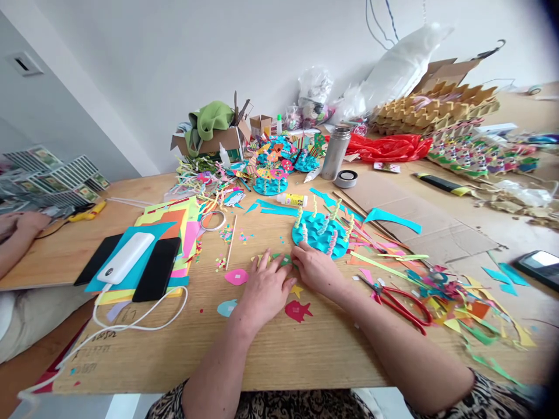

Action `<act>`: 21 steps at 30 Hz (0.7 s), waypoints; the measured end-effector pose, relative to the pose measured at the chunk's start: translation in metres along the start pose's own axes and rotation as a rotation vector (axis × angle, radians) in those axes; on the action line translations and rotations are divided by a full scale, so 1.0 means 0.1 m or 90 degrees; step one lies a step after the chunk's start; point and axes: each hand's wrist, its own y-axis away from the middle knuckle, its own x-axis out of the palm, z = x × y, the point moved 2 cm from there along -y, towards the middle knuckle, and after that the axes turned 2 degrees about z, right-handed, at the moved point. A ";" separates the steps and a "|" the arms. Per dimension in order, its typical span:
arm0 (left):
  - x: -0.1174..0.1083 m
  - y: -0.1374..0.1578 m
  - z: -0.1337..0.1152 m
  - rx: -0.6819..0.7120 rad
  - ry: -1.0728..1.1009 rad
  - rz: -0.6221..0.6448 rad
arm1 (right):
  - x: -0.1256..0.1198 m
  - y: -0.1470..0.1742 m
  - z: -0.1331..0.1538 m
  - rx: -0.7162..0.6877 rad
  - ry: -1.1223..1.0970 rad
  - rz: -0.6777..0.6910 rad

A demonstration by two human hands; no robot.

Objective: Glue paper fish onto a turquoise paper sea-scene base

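Observation:
My left hand (pixel 266 286) lies flat on the wooden table with its fingers spread, some of them over a green paper fish (pixel 283 259). At the right end of that fish, my right hand (pixel 318 269) has its fingers pinched together; whatever is between them is hidden. Around my hands lie a pink paper fish (pixel 237 277), a light blue paper fish (pixel 226 308), a red paper fish (pixel 297 311) and a yellow paper star (pixel 297 290). Just beyond my right hand stands a round blue base (pixel 321 230) with bumps and upright twisted pipe-cleaner stalks.
Red-handled scissors (pixel 404 305) and paper scraps (pixel 458 297) lie at right. Left are coloured sheets (pixel 192 218), a power bank (pixel 126 258) and a phone (pixel 157 269). Behind are a glue bottle (pixel 293 200) and a metal flask (pixel 335 154). Another person's hand (pixel 32 222) is far left.

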 end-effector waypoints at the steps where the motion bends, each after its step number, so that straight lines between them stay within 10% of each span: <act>1: 0.00 0.00 0.00 0.001 0.000 0.000 | 0.01 0.00 0.00 0.000 -0.006 -0.005; 21: 0.00 0.00 0.00 0.009 -0.007 -0.001 | -0.06 -0.01 0.00 0.013 -0.037 0.004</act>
